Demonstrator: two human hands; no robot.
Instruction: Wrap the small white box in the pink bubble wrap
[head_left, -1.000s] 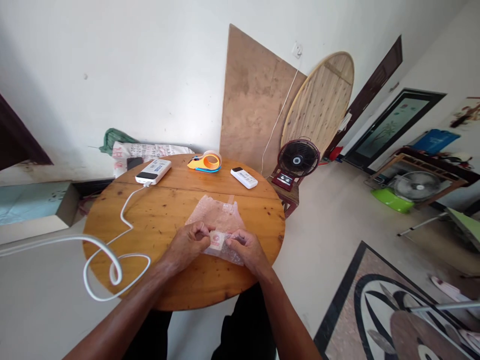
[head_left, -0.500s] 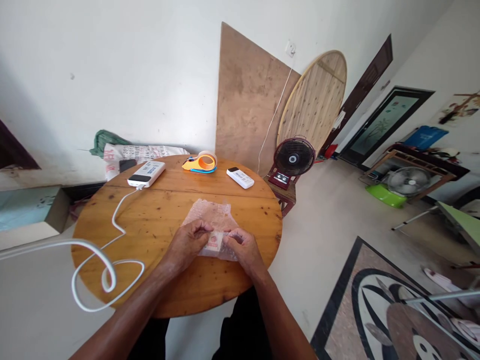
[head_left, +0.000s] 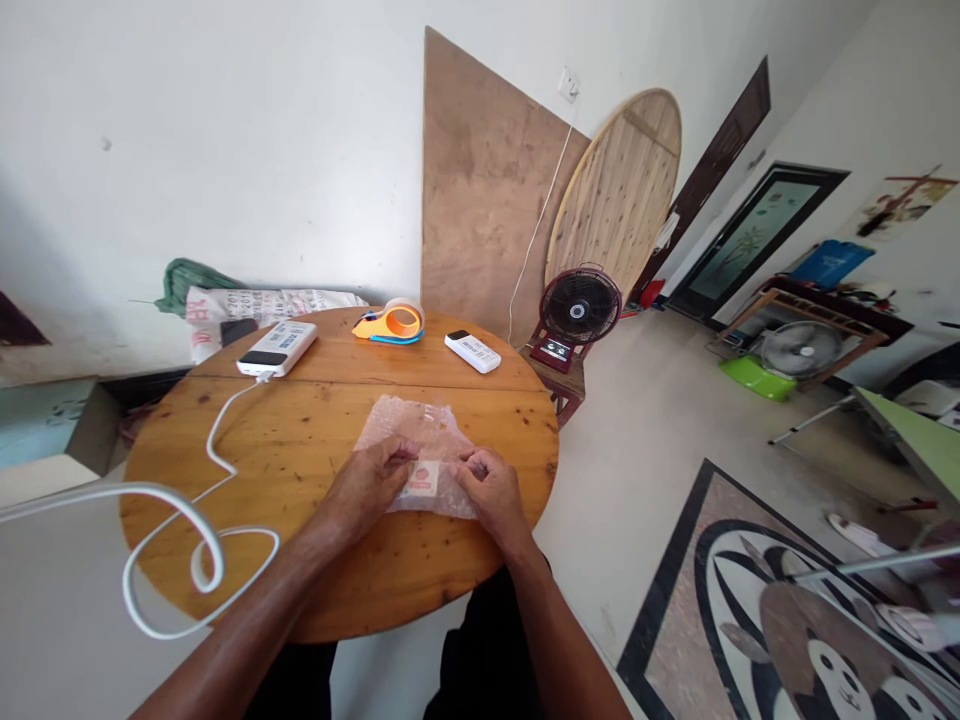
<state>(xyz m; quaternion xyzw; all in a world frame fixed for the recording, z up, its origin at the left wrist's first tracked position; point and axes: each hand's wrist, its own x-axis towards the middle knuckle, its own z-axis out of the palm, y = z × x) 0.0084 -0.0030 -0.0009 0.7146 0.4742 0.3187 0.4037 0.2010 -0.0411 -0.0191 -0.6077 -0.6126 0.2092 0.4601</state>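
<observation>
A sheet of pinkish clear bubble wrap (head_left: 412,415) lies on the round wooden table (head_left: 247,450) in front of me. On its near part sits a small pale square packet (head_left: 424,480) with red print. At the packet's left side my left hand (head_left: 371,485) is closed, thumb and fingers pinching the wrap's edge beside it. My right hand (head_left: 491,490) pinches the bubble wrap just right of the packet, thumb towards it. The fingertips partly hide what they grip.
Along the table's far side are a white power bank (head_left: 277,348) with a white cable (head_left: 217,430), an orange tape dispenser (head_left: 390,322) and a smaller white device (head_left: 472,352). A dark fan (head_left: 577,310) stands on a chair beyond the right edge.
My right hand has drawn slightly away from the packet, leaving more wrap showing between them. My left hand stays at the packet's left side. The camera view has shifted a little.
</observation>
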